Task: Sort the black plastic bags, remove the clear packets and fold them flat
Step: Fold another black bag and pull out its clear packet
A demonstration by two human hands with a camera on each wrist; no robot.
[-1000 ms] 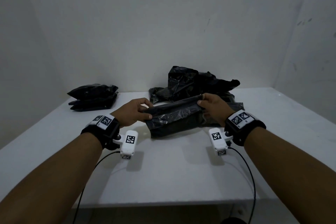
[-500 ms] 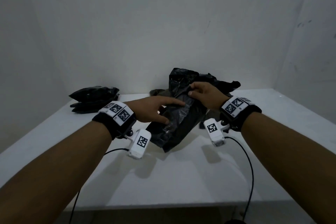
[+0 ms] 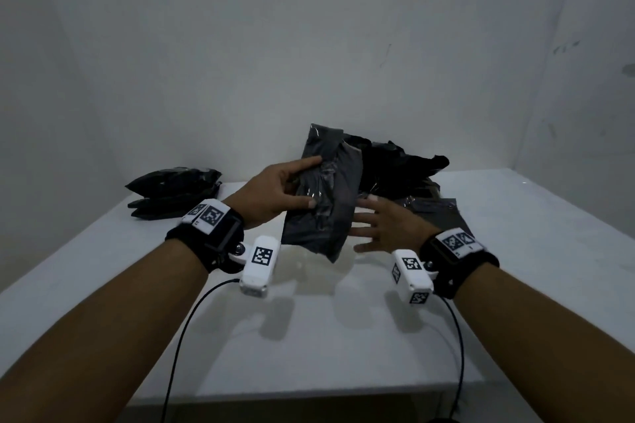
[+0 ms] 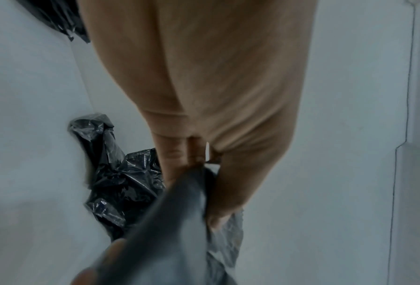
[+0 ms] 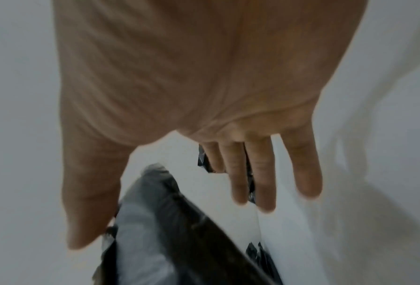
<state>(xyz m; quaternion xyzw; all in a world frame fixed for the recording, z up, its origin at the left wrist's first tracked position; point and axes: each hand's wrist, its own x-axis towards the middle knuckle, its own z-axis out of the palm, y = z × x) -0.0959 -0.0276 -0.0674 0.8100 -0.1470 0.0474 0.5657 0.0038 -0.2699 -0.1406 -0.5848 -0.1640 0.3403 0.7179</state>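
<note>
Stacked bags: a pile of black folded bags point(image 3: 173, 191) lies flat at the far left of the white counter point(image 3: 326, 336), close to the wall and well apart from the hands.
Left wrist: a black band with printed square markers and a white camera unit point(image 3: 259, 266) hanging below it, a black cable trailing from the unit toward the near edge.
Left hand: the left hand point(image 3: 275, 196) grasps the held bag point(image 3: 323, 203) along its left edge, thumb across the front and fingers behind; the left wrist view shows the same pinch point(image 4: 196, 164), blurred.
Held bag: a dark, flattened plastic bag, raised above the counter, standing on end and tilted, its lower corner near the surface.
Right hand: the right hand point(image 3: 388, 227) is released, fingers straight and spread, just beside the held bag's right edge; whether the fingertips touch it I cannot tell. The right wrist view shows the spread fingers point(image 5: 265, 173) holding nothing.
Loose heap: crumpled black bags point(image 3: 402, 168) lie behind the held bag against the back wall.
Right wrist: a marker band and a 2nd white camera unit point(image 3: 410, 276) with its cable.
</note>
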